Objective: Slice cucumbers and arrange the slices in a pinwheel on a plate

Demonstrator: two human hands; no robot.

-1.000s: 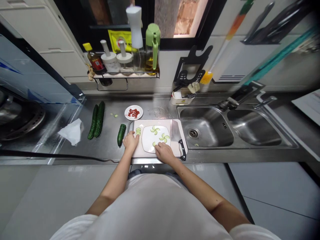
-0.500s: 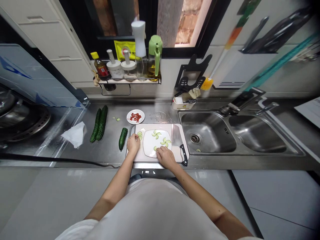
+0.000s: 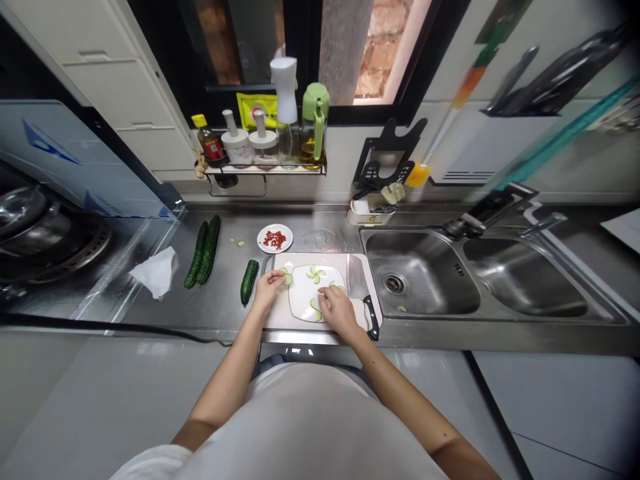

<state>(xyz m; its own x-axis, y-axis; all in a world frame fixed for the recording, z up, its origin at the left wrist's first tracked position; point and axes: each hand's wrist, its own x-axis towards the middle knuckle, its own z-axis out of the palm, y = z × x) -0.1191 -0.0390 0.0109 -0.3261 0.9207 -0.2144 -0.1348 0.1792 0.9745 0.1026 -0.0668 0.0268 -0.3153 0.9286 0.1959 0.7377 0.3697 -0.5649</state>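
A white square plate (image 3: pixel 301 293) lies on the pale cutting board (image 3: pixel 275 322), with green cucumber slices (image 3: pixel 315 274) set on it in curved petal shapes. At the plate's left edge my left hand (image 3: pixel 270 288) pinches a thin cucumber slice (image 3: pixel 288 279). Over the plate's right part is my right hand (image 3: pixel 339 310), its fingers slightly apart and nothing seen between them. It partly covers the slices at the right. A cleaver (image 3: pixel 371 317) with a black handle rests on the board's right side.
Left of the board lie a short cucumber (image 3: pixel 249 283), two long cucumbers (image 3: pixel 205 252) and a white cloth (image 3: pixel 156 272). Behind the board stands a small plate of red pieces (image 3: pixel 275 238). A double sink (image 3: pixel 425 267) is at the right.
My left hand has lifted a slice and moved it to the plate's edge. My right hand has drawn off the lower slices, which now show more. The view has shifted slightly.
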